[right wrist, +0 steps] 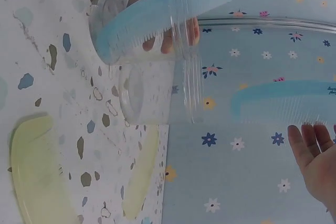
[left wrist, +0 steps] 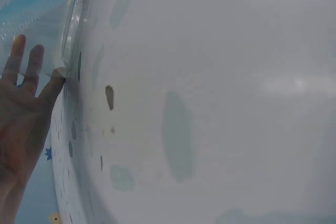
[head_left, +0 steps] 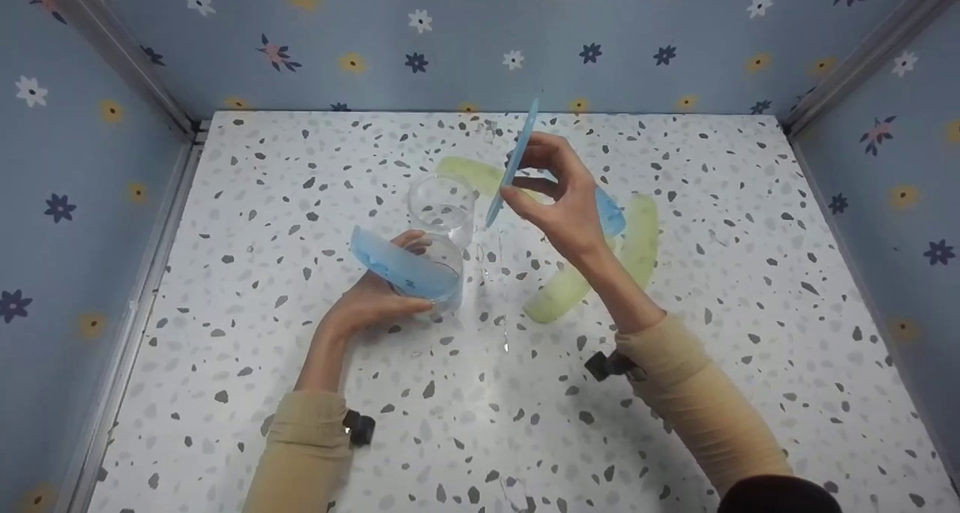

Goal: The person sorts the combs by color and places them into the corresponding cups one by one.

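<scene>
A raised blue comb [head_left: 513, 162] was pinched by the right hand [head_left: 562, 190] above the table [head_left: 720, 393], to the right of the far cup [head_left: 441, 190]. Its long axis was held nearly upright, with the top end leaned slightly to the right. By the left hand [head_left: 367, 303] a clear cup [head_left: 456, 252] was gripped around its wall; inside it a second blue comb [head_left: 405, 267] was set slantwise. In the head view only the raised comb's narrow edge was seen; in the right wrist view its teeth were shown, directed toward the right fingers.
</scene>
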The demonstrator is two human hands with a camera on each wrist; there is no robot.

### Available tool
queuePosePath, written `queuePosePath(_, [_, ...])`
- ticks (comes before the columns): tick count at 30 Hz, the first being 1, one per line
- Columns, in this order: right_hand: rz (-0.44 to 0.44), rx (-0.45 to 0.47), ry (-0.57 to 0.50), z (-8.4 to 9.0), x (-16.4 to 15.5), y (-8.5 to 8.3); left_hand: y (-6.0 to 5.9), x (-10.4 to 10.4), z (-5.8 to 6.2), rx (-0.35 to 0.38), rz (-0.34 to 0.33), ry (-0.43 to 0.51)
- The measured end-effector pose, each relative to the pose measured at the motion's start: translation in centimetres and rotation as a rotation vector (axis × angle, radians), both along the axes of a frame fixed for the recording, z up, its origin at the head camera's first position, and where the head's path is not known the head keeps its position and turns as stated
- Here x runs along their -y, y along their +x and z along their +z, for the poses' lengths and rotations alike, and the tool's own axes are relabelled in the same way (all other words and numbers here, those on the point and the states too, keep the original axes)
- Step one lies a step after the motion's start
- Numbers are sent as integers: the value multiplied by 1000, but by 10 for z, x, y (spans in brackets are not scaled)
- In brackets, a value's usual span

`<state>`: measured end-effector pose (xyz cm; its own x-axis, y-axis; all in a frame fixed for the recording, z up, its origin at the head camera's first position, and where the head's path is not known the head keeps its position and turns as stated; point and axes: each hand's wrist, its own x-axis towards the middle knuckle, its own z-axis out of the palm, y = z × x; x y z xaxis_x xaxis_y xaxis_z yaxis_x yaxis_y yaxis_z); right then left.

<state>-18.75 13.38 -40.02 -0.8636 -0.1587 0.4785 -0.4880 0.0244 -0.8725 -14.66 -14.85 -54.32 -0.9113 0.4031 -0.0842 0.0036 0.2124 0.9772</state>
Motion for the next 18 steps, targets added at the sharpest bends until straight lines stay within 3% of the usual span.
queuePosePath(5, [28,-5,-2,5,8,3,1,1,-1,4,5,-15])
queuePosePath(12, [73,2,26,10,21,13,1,1,-3,22,-11,51])
queuePosePath(18, [110,0,45,10,30,21,0,0,0,3,-17,24])
